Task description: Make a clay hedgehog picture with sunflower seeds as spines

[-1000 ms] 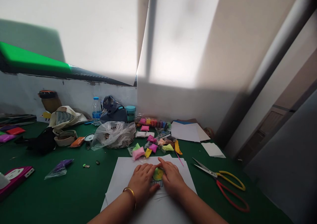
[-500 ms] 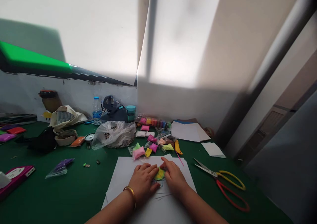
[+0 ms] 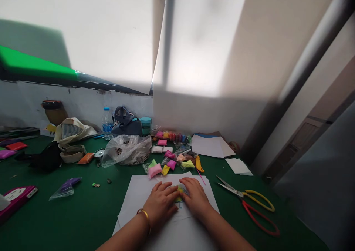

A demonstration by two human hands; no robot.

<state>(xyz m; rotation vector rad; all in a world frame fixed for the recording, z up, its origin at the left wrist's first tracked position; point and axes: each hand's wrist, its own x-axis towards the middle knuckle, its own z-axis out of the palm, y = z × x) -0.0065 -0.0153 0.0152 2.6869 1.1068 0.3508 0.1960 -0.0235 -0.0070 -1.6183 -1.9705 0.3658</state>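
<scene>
White paper sheets (image 3: 133, 203) lie on the green table, with a small drawing in blue lines on the top one. Yellow-green clay (image 3: 180, 194) covers the upper part of this drawing and shows only between my hands. My left hand (image 3: 161, 203), with a gold bangle at the wrist, rests with fingers spread over the clay's left side. From the right, my right hand (image 3: 195, 198) lies with its fingers extended over the clay's top and right edge. Both hands touch the clay or the paper around it.
Scissors (image 3: 240, 194) with yellow and red handles lie open to the right. Several coloured clay packets (image 3: 154, 170) sit behind the paper, beside a clear plastic bag (image 3: 127, 151). A purple packet (image 3: 68, 186) and a magenta box (image 3: 19, 199) are at left.
The fingers of my right hand have come down and stretched over the clay, hiding more of it. My left hand has shifted slightly over it too.
</scene>
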